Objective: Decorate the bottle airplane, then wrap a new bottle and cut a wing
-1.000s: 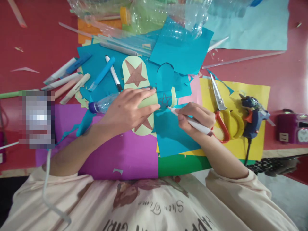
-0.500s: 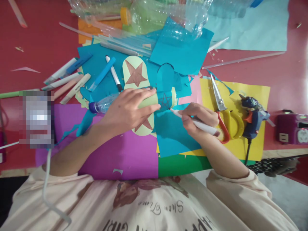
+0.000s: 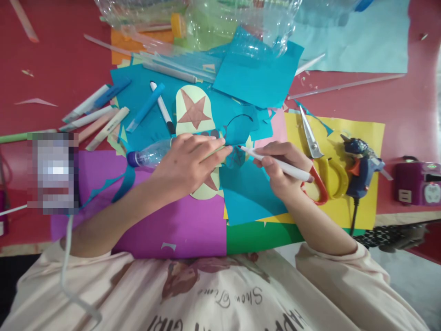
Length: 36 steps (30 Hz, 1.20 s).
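My left hand (image 3: 195,161) wraps over a small plastic bottle (image 3: 149,154) lying on its side, its dark blue cap pointing left. Cream paper wings (image 3: 193,108) with brown stars stick out above and below the bottle. Around its right end is blue paper with a star drawn on it, and a rounded blue paper piece (image 3: 239,128) with a dark curved line stands there. My right hand (image 3: 284,165) is closed on a white marker (image 3: 285,168). The marker's dark tip is at the upper edge of the star-marked blue paper; whether it touches cannot be made out.
Right of my hand lie scissors (image 3: 310,133) with red and yellow handles and a blue glue gun (image 3: 360,172). Several markers (image 3: 106,126) lie at the left near a blurred-out device (image 3: 57,172). Large clear bottles (image 3: 237,23) lie at the back, beyond coloured paper sheets (image 3: 165,225).
The bottle has rolled in my left hand, so the drawn star is partly turned away and the rounded blue piece sits lower. The marker tip has moved slightly up and left.
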{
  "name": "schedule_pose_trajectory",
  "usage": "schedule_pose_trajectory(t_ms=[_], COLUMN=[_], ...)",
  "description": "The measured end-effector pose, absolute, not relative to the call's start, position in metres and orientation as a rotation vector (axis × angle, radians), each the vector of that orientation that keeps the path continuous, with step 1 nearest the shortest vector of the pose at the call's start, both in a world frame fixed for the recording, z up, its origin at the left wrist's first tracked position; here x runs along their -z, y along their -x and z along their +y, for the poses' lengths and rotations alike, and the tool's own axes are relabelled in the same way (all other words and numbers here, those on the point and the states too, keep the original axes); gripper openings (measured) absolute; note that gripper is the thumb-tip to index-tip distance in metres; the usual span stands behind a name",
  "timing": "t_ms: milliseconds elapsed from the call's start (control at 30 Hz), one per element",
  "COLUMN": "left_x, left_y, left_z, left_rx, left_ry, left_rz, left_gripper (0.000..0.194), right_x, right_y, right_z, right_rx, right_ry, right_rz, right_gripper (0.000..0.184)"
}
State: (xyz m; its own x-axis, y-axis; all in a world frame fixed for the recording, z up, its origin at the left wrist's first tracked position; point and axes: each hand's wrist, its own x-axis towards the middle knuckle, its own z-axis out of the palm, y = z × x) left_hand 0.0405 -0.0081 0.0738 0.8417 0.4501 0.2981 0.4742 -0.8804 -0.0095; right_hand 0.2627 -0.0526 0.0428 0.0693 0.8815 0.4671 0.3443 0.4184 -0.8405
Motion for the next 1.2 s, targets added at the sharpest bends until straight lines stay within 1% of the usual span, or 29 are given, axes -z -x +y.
schedule_pose_trajectory(t_ms=[267,467,767,1000,1200], left_x=[-0.0719,-0.0744,-0.0752,-0.0748,-0.0752], left_y=[-0.0397,-0.0391,-0.0395,-0.0402,-0.0394], left_z=[-0.0069,-0.0062,-0.0059,-0.0057,-0.0055], left_rx=[0.515,0.419,0.422,0.439,0.403], left_ry=[2.955,2.992,3.074,3.032,3.033], left_rz=[-0.725,-0.764,-0.823,-0.783,-0.789], left_gripper=[0.033,0.033,0.035,0.033,0.034], right_x=[-0.0446,-0.0455,-0.0455,-0.0443,-0.0439], right_y=[-0.263,-0.2633,-0.2621,-0.2636,-0.2642], right_z=[-0.0523,-0.0521,-0.0511,-0.0524,-0.052], right_rx=[-0.627,-0.605,-0.575,-0.595,-0.577], right_ry=[1.142,1.125,1.132,1.122,1.142], right_rz=[-1.548,-1.574,-1.56,-1.573,-1.588], right_gripper=[0.015,0.015,0.014,0.012,0.016])
